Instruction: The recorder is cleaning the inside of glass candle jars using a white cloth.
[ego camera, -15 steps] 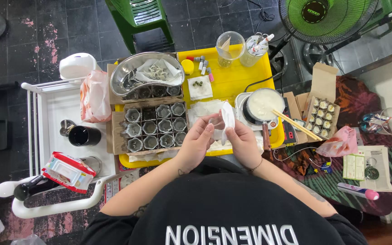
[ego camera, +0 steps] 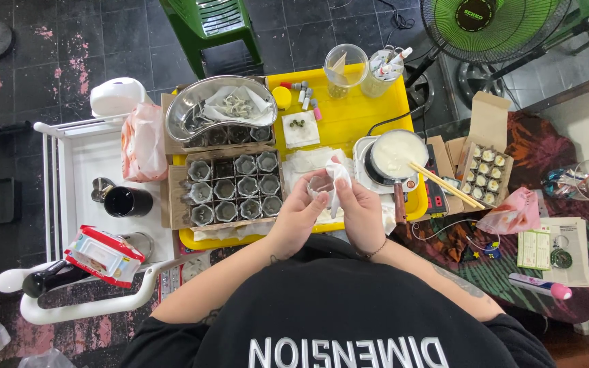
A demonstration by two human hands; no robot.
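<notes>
Left hand (ego camera: 299, 217) closed around one small clear glass cup (ego camera: 320, 185); right hand (ego camera: 358, 208) pinching one white tissue (ego camera: 339, 178) at cup's mouth, over yellow plastic tray (ego camera: 349, 123). Beyond: cardboard box of twelve cups (ego camera: 233, 191), one white-filled pot (ego camera: 395, 154), two chopsticks (ego camera: 448, 185).

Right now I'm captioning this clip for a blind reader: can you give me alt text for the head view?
Seen from above, a person's left hand holds a small clear cup while the right hand wipes it with a white tissue, over a yellow tray. The tray carries a box of small cups, a metal basin and a pot of white liquid with chopsticks.
</notes>
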